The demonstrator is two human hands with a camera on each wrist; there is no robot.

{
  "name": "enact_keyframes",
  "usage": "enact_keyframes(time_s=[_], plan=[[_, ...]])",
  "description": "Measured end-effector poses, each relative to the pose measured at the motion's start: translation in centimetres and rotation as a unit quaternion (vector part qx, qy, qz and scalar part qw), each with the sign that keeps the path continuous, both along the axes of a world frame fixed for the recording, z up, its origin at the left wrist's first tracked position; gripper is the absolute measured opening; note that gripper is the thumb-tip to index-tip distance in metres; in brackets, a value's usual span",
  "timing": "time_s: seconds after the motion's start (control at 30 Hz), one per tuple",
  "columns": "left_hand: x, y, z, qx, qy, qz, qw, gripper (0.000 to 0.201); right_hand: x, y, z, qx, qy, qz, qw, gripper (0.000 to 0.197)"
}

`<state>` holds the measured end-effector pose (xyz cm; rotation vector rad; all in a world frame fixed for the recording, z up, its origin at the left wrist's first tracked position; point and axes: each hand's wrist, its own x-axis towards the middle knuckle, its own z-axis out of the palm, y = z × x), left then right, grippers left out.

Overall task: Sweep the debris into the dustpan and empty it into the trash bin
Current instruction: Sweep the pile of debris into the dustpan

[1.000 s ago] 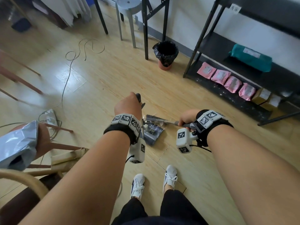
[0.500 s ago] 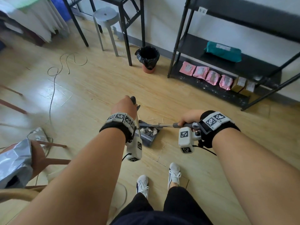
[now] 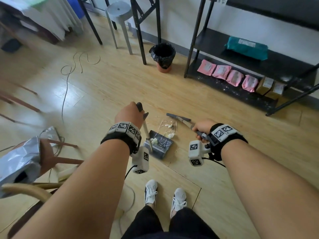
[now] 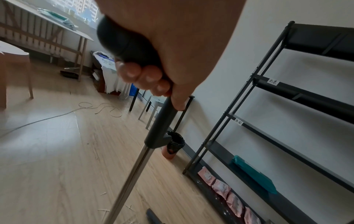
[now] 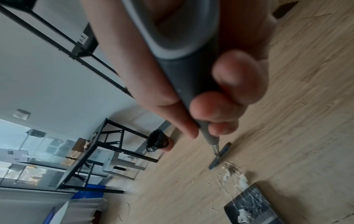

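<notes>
My left hand (image 3: 128,114) grips the dark handle (image 4: 130,50) of a long-handled dustpan (image 3: 159,144), which sits on the wood floor holding white scraps and thin sticks. The right hand (image 3: 201,128) grips the grey broom handle (image 5: 184,63); the broom head (image 3: 177,116) lies on the floor beyond the pan. Loose debris (image 3: 168,125), sticks and white bits, lies between broom head and pan mouth. A trash bin (image 3: 163,56) with a black liner stands by the wall, well ahead.
A black metal shelf (image 3: 241,80) with pink packets and boxes lines the wall at right. A grey stool (image 3: 119,23) and black table legs (image 3: 139,30) stand near the bin. A cable (image 3: 69,78) snakes over the floor at left, by wooden chairs (image 3: 51,152).
The broom head has swung away from the pan, out toward the far right, leaving debris exposed on the floor. The view has shifted closer to the shelf and bin.
</notes>
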<state>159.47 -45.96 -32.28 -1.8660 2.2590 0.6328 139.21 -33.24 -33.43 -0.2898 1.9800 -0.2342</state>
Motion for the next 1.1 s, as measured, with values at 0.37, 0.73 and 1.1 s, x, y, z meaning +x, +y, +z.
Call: enact_keyframes(time_s=[0.37,0.73,1.1], plan=[[-0.1,1.2,-1.0,-0.033,-0.041,0.016,0.998,0.028,-0.7,1.6,-2.9,0.035,-0.027,0.085,0.995,0.02],[1.2,2.2,-0.5,-0.008,0.01,0.005,1.0,0.027,1.4,3.8,2.7,0.024,-0.031,0.205,0.978,0.025],[4.3,4.1,-0.2,-0.029,0.012,-0.004,1.0,0.028,3.8,5.0,6.0,0.024,0.049,0.261,0.964,0.035]])
